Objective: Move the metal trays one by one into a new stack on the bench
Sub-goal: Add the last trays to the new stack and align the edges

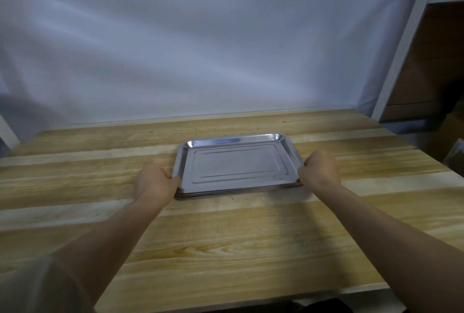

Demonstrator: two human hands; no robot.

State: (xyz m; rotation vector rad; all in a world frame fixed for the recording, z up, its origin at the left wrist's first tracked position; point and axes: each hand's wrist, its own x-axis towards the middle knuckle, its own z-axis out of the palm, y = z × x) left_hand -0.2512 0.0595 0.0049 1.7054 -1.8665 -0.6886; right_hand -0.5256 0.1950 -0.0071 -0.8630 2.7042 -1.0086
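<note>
Two bare arms reach out over the wooden bench [226, 250] from the near edge. The left hand [157, 182] has its fingers curled and its thumb on the left short side of the top tray [236, 164]. The right hand [320, 169] is curled tight on the right short side. The picture is a bit blurry, so I cannot tell if the fingers go under just this one tray. The top tray is shiny and flat and lies on a stack of metal trays [238, 191] in the middle of the bench. Behind the bench hangs a white sheet [200, 36]. Far off on the right stands a white shelf post [401, 48] with a brown box [426, 66] beside it.
</note>
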